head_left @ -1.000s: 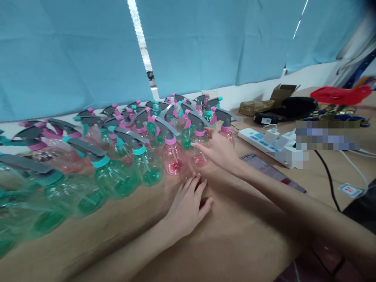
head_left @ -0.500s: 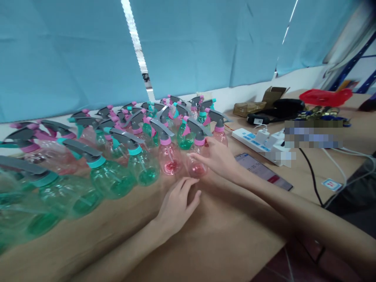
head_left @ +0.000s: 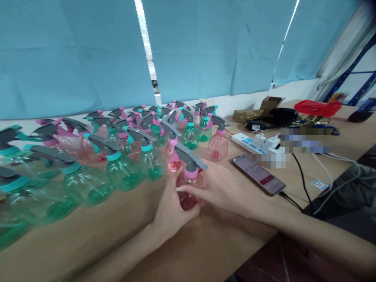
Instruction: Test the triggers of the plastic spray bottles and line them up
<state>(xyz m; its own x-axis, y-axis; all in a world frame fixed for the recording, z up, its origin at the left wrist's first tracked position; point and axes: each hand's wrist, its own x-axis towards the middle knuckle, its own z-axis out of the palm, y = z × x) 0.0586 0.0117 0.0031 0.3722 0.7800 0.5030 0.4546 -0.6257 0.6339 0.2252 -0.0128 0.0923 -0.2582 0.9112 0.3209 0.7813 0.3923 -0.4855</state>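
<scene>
Between my hands is a pink see-through spray bottle [head_left: 191, 181] with a pink collar and a grey trigger head. My left hand [head_left: 172, 207] curves round its left and near side, fingers closed on the body. From the right, my right hand [head_left: 219, 188] grips it, thumb across the front; its other fingers are hidden behind the bottle. Just behind stands another pink spray bottle [head_left: 173, 150], partly covered by the held one. To the left is a green spray bottle [head_left: 151, 162], and a pink spray bottle [head_left: 217, 147] stands behind my right hand.
Several more green and pink spray bottles [head_left: 123, 172] crowd the left and back of the table [head_left: 164, 254]. At right lie a phone [head_left: 258, 174] on a cable, a white power strip [head_left: 248, 143] with plugs, a cardboard box [head_left: 272, 102] and a red plastic piece [head_left: 317, 107].
The pink bottle has come nearer to me, out of the group. My left hand has closed on it from beside it, joining my right. The view has shifted slightly.
</scene>
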